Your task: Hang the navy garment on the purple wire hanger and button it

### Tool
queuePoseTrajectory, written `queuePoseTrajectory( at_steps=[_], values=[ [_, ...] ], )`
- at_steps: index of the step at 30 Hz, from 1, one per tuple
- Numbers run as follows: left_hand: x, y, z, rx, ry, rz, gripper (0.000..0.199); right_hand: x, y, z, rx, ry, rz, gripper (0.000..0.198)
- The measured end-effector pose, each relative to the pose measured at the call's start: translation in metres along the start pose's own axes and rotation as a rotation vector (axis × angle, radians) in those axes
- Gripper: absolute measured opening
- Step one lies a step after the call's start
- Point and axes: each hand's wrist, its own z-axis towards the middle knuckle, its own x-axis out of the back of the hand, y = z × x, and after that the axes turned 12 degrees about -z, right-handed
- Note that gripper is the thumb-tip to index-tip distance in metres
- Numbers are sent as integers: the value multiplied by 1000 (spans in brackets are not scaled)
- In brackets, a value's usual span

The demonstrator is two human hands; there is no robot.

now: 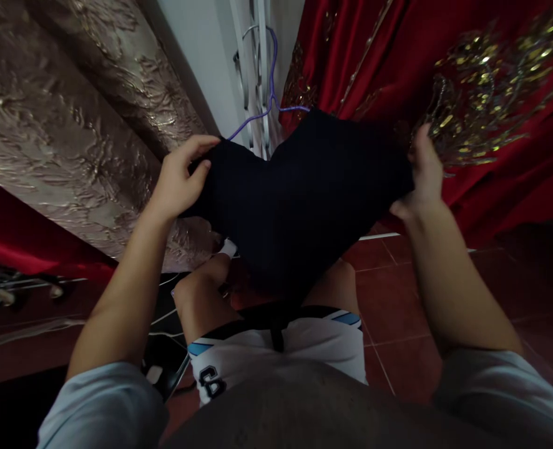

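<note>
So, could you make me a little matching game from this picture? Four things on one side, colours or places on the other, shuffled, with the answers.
Things:
1. Clothes hanger
2. Dark garment
3. Shorts
4. Floor tiles

Descriptions:
A. Mainly white, worn by the person
B. Nearly black, spread between the left hand and the right hand
C. Dull red, with pale lines between them
D. Purple, with a curved hook

Right pairs: 1-D, 2-B, 3-A, 4-C

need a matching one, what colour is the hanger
The hanger is purple, showing best in the head view.
</note>
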Motion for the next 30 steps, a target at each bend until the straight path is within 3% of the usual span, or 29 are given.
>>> queuePoseTrajectory(
  at_steps=[2, 5, 9, 11, 12, 14, 17, 19, 21, 23, 25, 27, 29, 30],
  values=[
    [-10, 18, 6, -72, -107, 98, 48, 0, -13, -6, -12, -4, 6, 37],
    [-24, 43, 16, -209, -201, 191, 63, -12, -29, -12, 72, 103, 37, 23],
    [-29, 59, 15, -319, -31, 21, 44, -22, -26, -25, 265, 279, 68, 14],
    [-28, 65, 7, -252, 32, -153, 34, -24, -20, -41, 418, 349, -38, 12],
    [-28, 68, 3, -187, 28, -244, 33, -26, -18, -51, 487, 319, -135, 12],
    [-28, 78, -8, -8, -18, -392, 36, -34, -18, -75, 610, 43, -359, 14],
    [-29, 92, -27, 273, -29, -504, 44, -54, -23, -101, 726, -701, -598, 38],
    [-26, 96, -42, 443, -62, -594, 33, -68, -23, -105, 713, -997, -629, 50],
    [-21, 97, -58, 641, -164, -658, 21, -76, -14, -97, 664, -972, -628, 47],
    [-14, 99, -71, 843, -305, -637, 19, -80, 5, -80, 609, -796, -631, 48],
    [-6, 102, -78, 958, -438, -553, 18, -80, 29, -62, 536, -582, -602, 58],
    [2, 107, -78, 914, -503, -442, 17, -77, 52, -46, 384, -480, -504, 58],
    [10, 106, -72, 782, -473, -334, 17, -72, 66, -36, 179, -506, -380, 34],
    [13, 103, -69, 710, -421, -288, 18, -70, 69, -33, 91, -536, -321, 32]
  ],
)
